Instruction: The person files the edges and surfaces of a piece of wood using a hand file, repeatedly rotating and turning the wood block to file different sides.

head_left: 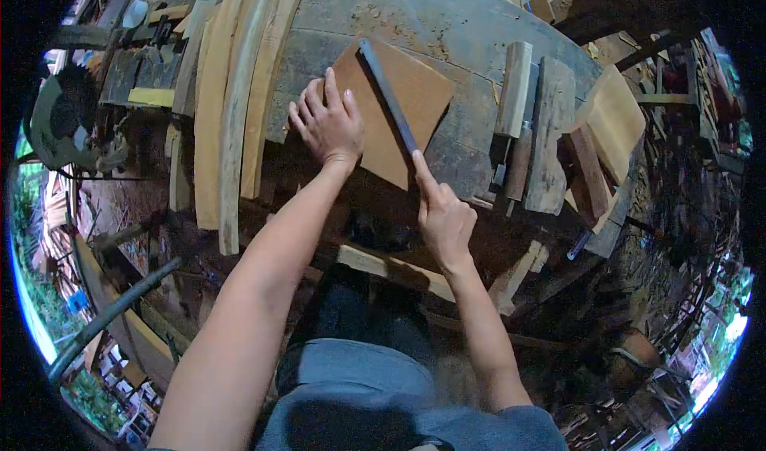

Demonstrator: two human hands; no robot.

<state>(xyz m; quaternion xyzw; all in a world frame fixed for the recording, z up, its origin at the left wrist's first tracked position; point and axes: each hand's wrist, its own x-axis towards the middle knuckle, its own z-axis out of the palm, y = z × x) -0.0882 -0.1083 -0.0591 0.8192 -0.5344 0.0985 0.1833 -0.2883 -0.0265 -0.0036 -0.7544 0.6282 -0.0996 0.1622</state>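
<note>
A flat brown wooden board [399,76] lies on the workbench in front of me, one corner toward my body. My left hand [331,124] rests on its left edge with the fingers spread and holds nothing. Across the board lies a long, narrow, dark metal file [388,96], slanting from upper left to lower right. Its near end is in my right hand [443,216], which is closed around it with the index finger stretched along the top. The handle is hidden in the palm.
Several long wooden strips [239,92] lie on the left of the workbench [335,20]. At the right are wood blocks [550,132], a wooden-handled tool [519,164] and a curved pale wood piece [614,124]. Shavings are scattered at the back.
</note>
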